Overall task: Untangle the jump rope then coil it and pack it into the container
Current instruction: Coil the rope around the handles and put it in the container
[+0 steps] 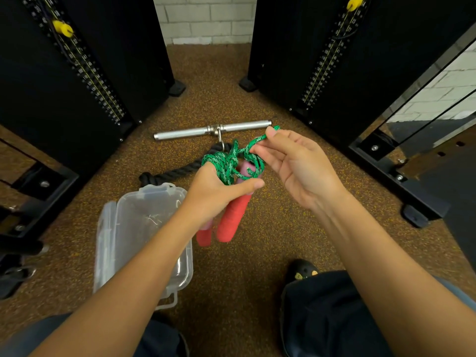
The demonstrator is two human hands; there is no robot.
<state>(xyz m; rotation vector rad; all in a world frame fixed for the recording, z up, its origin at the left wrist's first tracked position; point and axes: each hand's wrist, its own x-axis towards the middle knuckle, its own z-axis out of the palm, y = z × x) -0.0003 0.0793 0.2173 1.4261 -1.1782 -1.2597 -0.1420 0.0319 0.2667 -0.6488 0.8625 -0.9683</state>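
A jump rope with green cord [226, 163] and two red handles [233, 219] hangs in the air above the floor. My left hand [215, 193] grips the handles near their tops, with loops of the cord wound around its fingers and thumb. My right hand [291, 161] pinches a strand of the cord between thumb and fingers, holding it up and to the right of the bundle. A clear plastic container [144, 235] lies open on the floor below my left forearm, its lid hinged out to the left.
A steel cable bar [211, 130] and a thick black rope [177, 172] lie on the speckled brown floor beyond my hands. Black weight-stack machines [85, 73] stand left and right. My knee and shoe [302, 271] are at the lower right.
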